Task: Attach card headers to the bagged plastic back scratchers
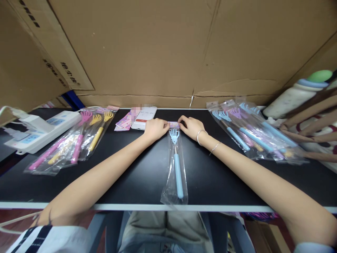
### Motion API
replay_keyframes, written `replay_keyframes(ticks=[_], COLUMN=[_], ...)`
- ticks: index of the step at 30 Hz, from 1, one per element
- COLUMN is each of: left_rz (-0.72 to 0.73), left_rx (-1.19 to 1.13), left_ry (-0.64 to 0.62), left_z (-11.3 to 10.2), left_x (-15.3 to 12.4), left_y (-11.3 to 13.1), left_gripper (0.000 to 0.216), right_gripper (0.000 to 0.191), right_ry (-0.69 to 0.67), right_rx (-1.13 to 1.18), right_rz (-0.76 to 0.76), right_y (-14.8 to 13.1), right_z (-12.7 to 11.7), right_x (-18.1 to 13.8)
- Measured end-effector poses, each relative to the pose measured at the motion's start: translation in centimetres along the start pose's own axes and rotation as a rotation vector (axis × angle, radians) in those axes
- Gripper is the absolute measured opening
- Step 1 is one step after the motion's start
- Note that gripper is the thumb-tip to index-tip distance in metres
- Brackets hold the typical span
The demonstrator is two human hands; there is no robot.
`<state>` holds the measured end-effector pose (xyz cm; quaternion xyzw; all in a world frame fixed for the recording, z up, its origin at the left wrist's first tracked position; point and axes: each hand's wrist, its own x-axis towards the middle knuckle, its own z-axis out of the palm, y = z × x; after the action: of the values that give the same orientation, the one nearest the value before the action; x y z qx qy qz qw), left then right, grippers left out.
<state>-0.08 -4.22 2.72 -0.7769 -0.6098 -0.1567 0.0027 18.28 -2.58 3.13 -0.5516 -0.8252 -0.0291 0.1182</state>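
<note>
Table: black
Scratcher by front edge: light blue
Left-edge scratchers: pink, yellow
Right-edge scratchers: light blue, purple, yellow

Blue scratcher, flat in clear bag.

- 2 bare hands
- 1 lone lt-blue claw-head scratcher, bagged
- 2 piles bagged multicol. scratchers
- 1 wht rect. phone
- 1 wht power strip
- 1 wht cyl. bottle
- 2 silver bracelets
</note>
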Motion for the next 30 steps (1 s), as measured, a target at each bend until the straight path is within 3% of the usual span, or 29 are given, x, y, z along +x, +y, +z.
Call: replay_keyframes(ticks=[30], left_rz=[-0.01], left_rx=[0.048], left_ry=[-0.034], left_z=[-0.07], left_x=[-0.09], left_y=[0.19], left_gripper=[0.046], right_gripper=[0.029], right_ry=[-0.039], right_rx=[-0.047], right_rz=[-0.031], right_y=[0.01], right_z=[0.04], right_x=[-0.01])
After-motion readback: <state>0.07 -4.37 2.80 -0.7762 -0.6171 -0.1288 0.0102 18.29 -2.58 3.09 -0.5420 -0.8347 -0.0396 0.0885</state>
